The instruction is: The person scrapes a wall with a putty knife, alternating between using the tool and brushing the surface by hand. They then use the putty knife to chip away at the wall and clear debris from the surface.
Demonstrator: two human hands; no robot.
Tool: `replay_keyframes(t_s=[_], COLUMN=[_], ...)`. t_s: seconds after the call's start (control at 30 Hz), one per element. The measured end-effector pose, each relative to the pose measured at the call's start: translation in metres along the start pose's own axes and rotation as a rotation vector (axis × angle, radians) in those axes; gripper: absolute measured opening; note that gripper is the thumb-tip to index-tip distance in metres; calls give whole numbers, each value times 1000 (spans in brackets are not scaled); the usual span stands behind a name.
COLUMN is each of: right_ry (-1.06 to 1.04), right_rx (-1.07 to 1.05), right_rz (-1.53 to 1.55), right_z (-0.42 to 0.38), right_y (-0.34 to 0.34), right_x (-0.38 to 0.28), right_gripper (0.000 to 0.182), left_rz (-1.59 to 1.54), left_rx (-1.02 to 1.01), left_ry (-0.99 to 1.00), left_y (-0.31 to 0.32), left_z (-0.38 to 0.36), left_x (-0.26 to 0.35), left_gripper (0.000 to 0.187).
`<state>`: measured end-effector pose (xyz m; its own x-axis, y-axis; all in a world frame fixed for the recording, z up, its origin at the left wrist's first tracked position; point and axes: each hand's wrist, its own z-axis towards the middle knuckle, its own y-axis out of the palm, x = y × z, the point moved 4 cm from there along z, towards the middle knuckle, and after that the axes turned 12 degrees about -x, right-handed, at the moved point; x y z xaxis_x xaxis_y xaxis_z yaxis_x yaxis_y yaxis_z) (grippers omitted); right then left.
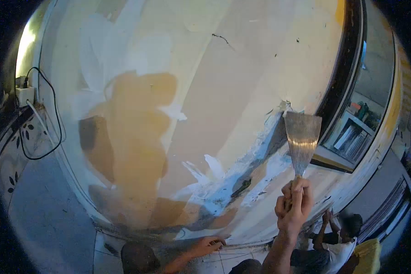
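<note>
My right hand [297, 203] is wrapped round the handle of a wide metal scraper [302, 141], raised blade up. The blade's top edge is at the peeling patch on the painted wall [214, 77], beside the dark window frame. Below and left of the scraper runs a strip of chipped paint [223, 189] showing white and bluish layers. My left hand [208, 245] is low, near the base of the wall, with its fingers slightly bent; nothing shows in it.
A mirror-like window [351, 132] is at the right. Another person [345, 242] sits at the lower right beside a yellow object [367, 255]. At the left, a black cable [55, 105] hangs from a white socket box [25, 97]. My knees show at the bottom.
</note>
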<state>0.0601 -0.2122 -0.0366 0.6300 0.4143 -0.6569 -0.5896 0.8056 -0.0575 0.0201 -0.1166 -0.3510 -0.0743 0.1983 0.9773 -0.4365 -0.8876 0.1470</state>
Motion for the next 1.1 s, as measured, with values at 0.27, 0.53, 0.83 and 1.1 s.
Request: replay_keyframes(t_s=[0.27,0.53,0.83,1.1], right_ry=[0,55,52,3], right_rx=[41,15,117,105], right_rz=[-39,10,48,38], right_z=[0,-6,1,-7], right_y=[2,4,17,17], right_x=[-4,-5,-8,0], right_gripper=[14,15,14,13], left_rz=[-20,81,279,251], left_rx=[8,35,32,-19], left_ry=[-14,-79,-125,-90], left_y=[-7,-6,-6,-7], left_z=[5,-4,-9,-2], left_x=[-13,-8,22,2], left_gripper=[26,24,24,26])
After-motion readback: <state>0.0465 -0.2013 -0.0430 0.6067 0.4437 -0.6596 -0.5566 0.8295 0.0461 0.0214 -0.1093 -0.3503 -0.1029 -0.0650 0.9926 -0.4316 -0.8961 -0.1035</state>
